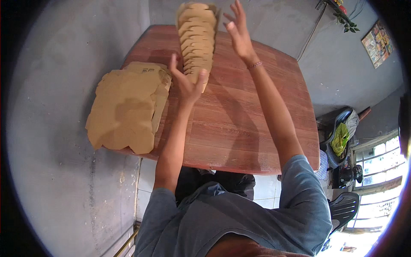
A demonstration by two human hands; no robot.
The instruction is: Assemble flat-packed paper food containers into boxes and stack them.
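A tall stack of folded brown cardboard boxes (197, 38) stands toward the far side of the table, their tabbed edges layered one above another. My left hand (188, 83) is at the lower part of this stack, fingers spread and thumb apart, against or just in front of it. To the right of the stack's top, my right hand (239, 36) is raised with its fingers spread, holding nothing. Left of my left forearm lies a pile of flat cardboard sheets (122, 111) with cut, notched edges, partly over the table's left edge.
The reddish-brown wooden table (257, 145) meets grey walls at the left and back. At the right are a dark chair holding a yellow-green bag (340, 139), another black plastic chair (344, 210) and a barred window (381, 167). A picture (376, 44) hangs on the wall.
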